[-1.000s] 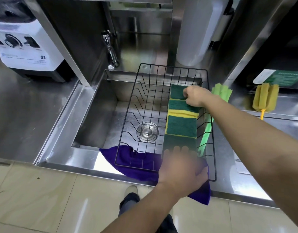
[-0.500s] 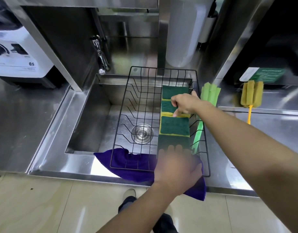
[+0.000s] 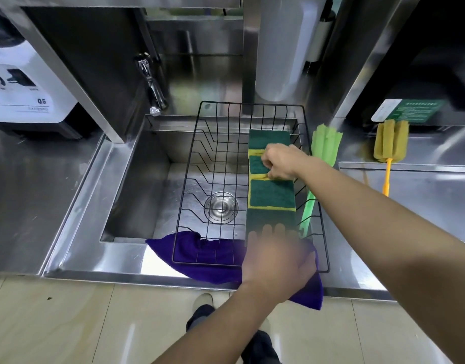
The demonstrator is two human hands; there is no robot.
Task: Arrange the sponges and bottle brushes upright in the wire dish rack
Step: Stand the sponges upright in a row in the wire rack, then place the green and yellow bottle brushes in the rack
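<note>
A black wire dish rack (image 3: 199, 179) sits over the sink. Along its right side lies a row of green-and-yellow sponges (image 3: 272, 197), leaning one against another. My right hand (image 3: 281, 164) grips the second sponge from the back, fingers curled over its yellow edge. My left hand (image 3: 274, 254) holds the nearest sponge (image 3: 268, 219) at the rack's front right corner. A green bottle brush (image 3: 325, 144) lies along the rack's right side, its handle through the wires. A yellow bottle brush (image 3: 390, 141) rests on the counter at right.
A purple cloth (image 3: 205, 261) lies under the rack's front edge and hangs over the counter. A faucet (image 3: 151, 84) stands left of the rack. The sink drain (image 3: 220, 207) shows through the wires. A white machine (image 3: 21, 85) stands at left.
My right hand slid from the rear sponge toward me onto the second sponge. The left hand stays on the front sponge.
</note>
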